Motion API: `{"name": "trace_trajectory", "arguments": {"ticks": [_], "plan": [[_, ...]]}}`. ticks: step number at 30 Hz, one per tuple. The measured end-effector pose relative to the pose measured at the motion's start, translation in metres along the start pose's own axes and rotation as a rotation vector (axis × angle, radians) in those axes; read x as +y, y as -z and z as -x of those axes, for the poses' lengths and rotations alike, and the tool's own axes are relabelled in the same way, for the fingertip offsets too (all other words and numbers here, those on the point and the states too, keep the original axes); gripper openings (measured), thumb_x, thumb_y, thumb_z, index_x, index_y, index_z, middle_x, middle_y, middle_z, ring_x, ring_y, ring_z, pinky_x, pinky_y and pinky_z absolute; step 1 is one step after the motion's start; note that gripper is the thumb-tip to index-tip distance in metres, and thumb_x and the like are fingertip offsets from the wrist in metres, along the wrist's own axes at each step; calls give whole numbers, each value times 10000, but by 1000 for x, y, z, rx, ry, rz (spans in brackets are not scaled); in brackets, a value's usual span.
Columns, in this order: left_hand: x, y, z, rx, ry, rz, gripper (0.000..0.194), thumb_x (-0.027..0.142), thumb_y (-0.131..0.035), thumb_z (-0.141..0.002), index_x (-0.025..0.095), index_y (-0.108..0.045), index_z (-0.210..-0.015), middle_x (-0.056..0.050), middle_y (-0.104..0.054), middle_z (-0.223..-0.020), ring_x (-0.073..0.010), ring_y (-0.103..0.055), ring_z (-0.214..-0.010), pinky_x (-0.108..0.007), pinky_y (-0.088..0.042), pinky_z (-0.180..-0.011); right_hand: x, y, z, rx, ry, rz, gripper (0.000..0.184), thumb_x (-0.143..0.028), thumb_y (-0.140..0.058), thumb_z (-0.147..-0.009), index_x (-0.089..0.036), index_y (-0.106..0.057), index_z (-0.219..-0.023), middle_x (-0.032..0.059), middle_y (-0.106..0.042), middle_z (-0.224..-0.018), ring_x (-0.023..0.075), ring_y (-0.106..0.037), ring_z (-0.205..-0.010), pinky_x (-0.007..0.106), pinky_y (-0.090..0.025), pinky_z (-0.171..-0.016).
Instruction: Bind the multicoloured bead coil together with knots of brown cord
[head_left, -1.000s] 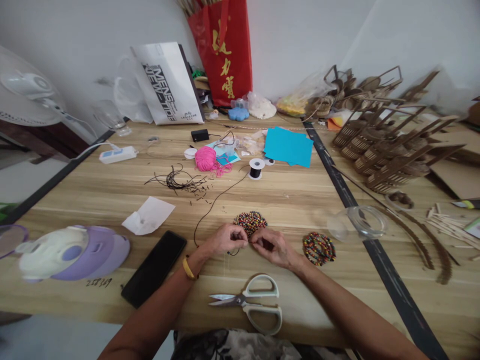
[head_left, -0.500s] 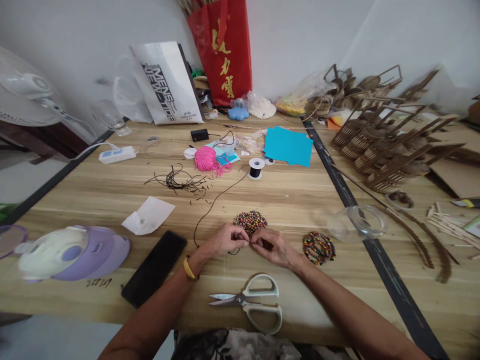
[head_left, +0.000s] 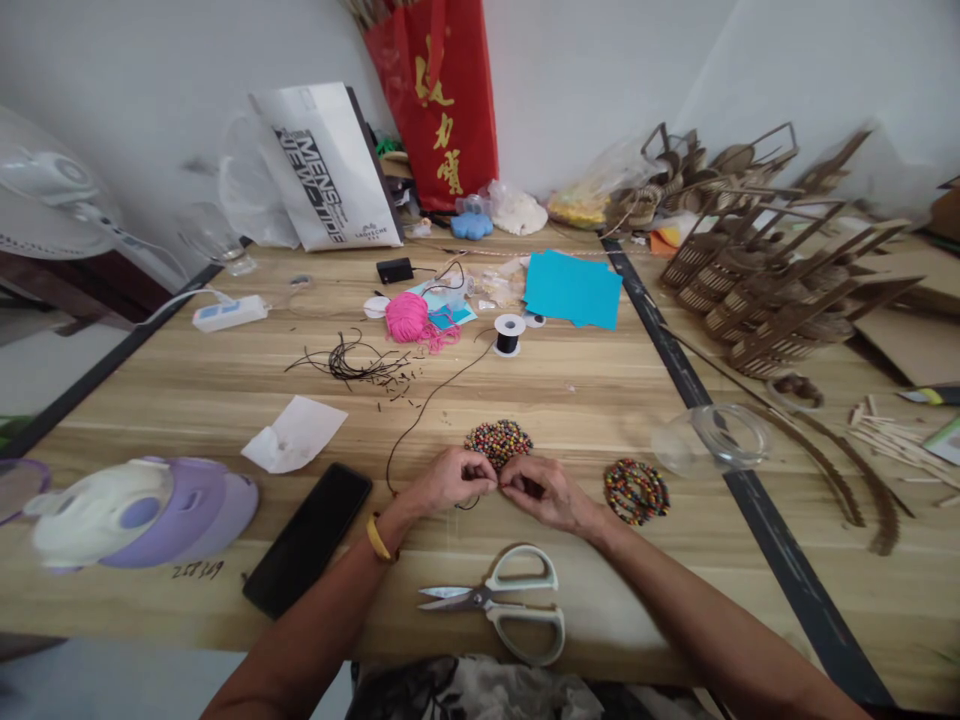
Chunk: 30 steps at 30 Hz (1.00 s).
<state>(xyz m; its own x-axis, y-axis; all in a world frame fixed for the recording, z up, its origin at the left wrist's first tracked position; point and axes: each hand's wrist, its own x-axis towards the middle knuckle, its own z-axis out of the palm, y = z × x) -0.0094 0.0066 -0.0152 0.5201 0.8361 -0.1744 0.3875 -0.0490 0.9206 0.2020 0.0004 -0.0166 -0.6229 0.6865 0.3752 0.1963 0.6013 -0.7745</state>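
My left hand (head_left: pixel 454 480) and my right hand (head_left: pixel 546 490) meet fingertip to fingertip over the table, both pinched closed. A thin black cord (head_left: pixel 420 415) runs from a white spool (head_left: pixel 508 335) down to my left hand, and a short end of it curls below those fingers. Whatever sits between my right fingertips is too small to make out. Just beyond the fingers lies a heap of multicoloured beads (head_left: pixel 499 440), partly hidden by them. A coiled strand of similar beads (head_left: pixel 637 491) rests right of my right hand. Scissors (head_left: pixel 480 598) with pale handles lie partly open nearer to me.
To the left are a black phone (head_left: pixel 307 540), a white paper (head_left: pixel 295 434) and a purple-and-white bottle (head_left: pixel 146 513). Cut black cords (head_left: pixel 349 360), pink yarn (head_left: pixel 407 317) and blue sheets (head_left: pixel 572 289) lie farther back. Clear rings (head_left: pixel 731 437) and brown woven pieces (head_left: pixel 757 280) stand right.
The view has shifted very slightly. My hands stay pinched together at the same spot, with hardly any finger movement visible.
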Motion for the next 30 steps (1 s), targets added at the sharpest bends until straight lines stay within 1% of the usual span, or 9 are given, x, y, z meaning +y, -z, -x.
{"name": "trace_trajectory", "arguments": {"ticks": [8, 14, 18, 21, 25, 30], "plan": [[3, 0, 0, -8, 5, -10, 167, 261, -636, -752, 110, -708, -762, -6, -606, -621, -96, -498, -575, -178, -380, -536, 1, 0, 1, -3, -7, 13, 115, -243, -553, -928, -162, -603, -865, 29, -613, -734, 119, -540, -619, 210, -418, -553], [6, 0, 0, 8, 16, -34, 151, 231, -630, -742, 110, -719, -760, -15, -634, -642, -103, -515, -593, -181, -395, -554, 5, -1, 2, -4, -17, 16, 165, -305, -554, -940, -162, -615, -883, 31, -622, -731, 122, -544, -620, 213, -426, -556], [6, 0, 1, -10, 15, -21, 160, 240, -628, -743, 112, -720, -771, -16, -637, -640, -105, -517, -592, -188, -395, -560, 5, 0, 2, 13, -7, 6, 202, -335, -544, -948, -164, -611, -865, 37, -623, -729, 128, -552, -619, 221, -432, -565], [5, 1, 0, -28, 17, 3, 168, 247, -624, -747, 110, -716, -780, -11, -629, -624, -103, -510, -574, -192, -392, -557, 4, 0, 2, 17, 2, -6, 196, -332, -542, -952, -165, -612, -876, 43, -634, -753, 135, -574, -651, 225, -445, -597], [4, 1, 0, -18, 6, 6, 159, 250, -635, -744, 114, -715, -768, -17, -639, -645, -112, -524, -603, -196, -396, -569, 6, 0, 3, -2, 12, -12, 185, -317, -527, -962, -165, -614, -904, 54, -649, -794, 142, -596, -697, 233, -459, -638], [4, 2, 0, -15, 9, 34, 140, 242, -660, -727, 116, -704, -771, -6, -615, -623, -105, -511, -590, -193, -393, -562, 7, 0, 4, -34, 22, 25, 169, -298, -490, -980, -169, -592, -945, 58, -641, -821, 146, -589, -720, 243, -460, -664]]}}
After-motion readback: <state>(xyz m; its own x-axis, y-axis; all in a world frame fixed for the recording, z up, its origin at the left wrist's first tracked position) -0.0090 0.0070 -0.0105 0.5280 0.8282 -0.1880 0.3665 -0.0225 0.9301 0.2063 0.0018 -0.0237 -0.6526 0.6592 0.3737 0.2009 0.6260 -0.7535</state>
